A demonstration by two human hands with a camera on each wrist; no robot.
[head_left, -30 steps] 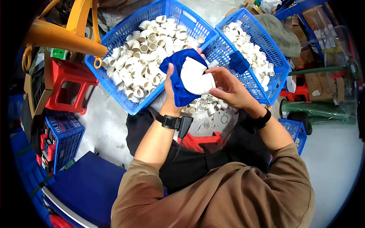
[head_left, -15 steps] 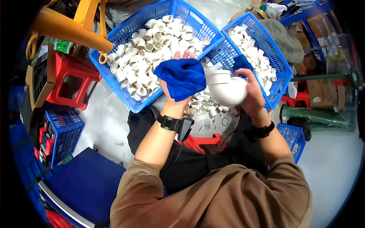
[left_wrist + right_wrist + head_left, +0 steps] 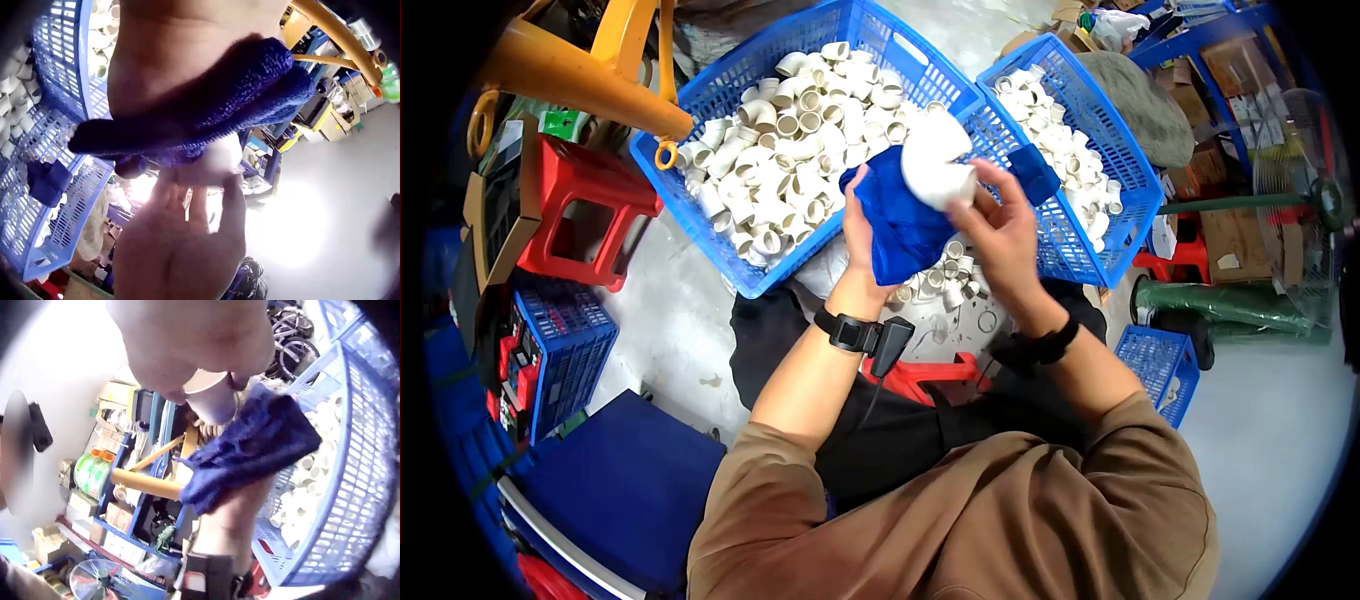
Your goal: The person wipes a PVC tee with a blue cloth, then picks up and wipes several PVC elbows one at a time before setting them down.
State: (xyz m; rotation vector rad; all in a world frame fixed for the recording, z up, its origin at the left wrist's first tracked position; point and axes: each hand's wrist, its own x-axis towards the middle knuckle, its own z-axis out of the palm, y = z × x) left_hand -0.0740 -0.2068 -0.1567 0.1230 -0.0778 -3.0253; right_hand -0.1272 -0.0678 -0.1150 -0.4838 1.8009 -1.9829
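In the head view, a white plastic pipe elbow (image 3: 930, 178) is pinched by its near end between the right hand's (image 3: 1005, 235) thumb and fingers. The elbow lies over a blue cloth (image 3: 895, 235), overlapping its upper right part. My left hand (image 3: 858, 232) holds that cloth across the palm, thumb up along its left edge and the other fingers hidden behind it. The left wrist view shows the cloth (image 3: 244, 87) folded around the hand, with the right hand (image 3: 178, 250) facing it. From the right wrist, the elbow's end (image 3: 214, 400) shows between the fingers, above the cloth.
A large blue basket (image 3: 700, 248) full of white elbows stands ahead on the left. A narrower blue basket (image 3: 1135, 190) of fittings is on the right, with a second blue cloth (image 3: 1032, 175) over its edge. Loose fittings (image 3: 950, 278) lie below the hands. An orange metal frame (image 3: 580, 85) juts in.
The right hand has brought the elbow from the right side of the cloth back over it and turned it. The left hand has gone from palm up and flat to cupping the cloth.
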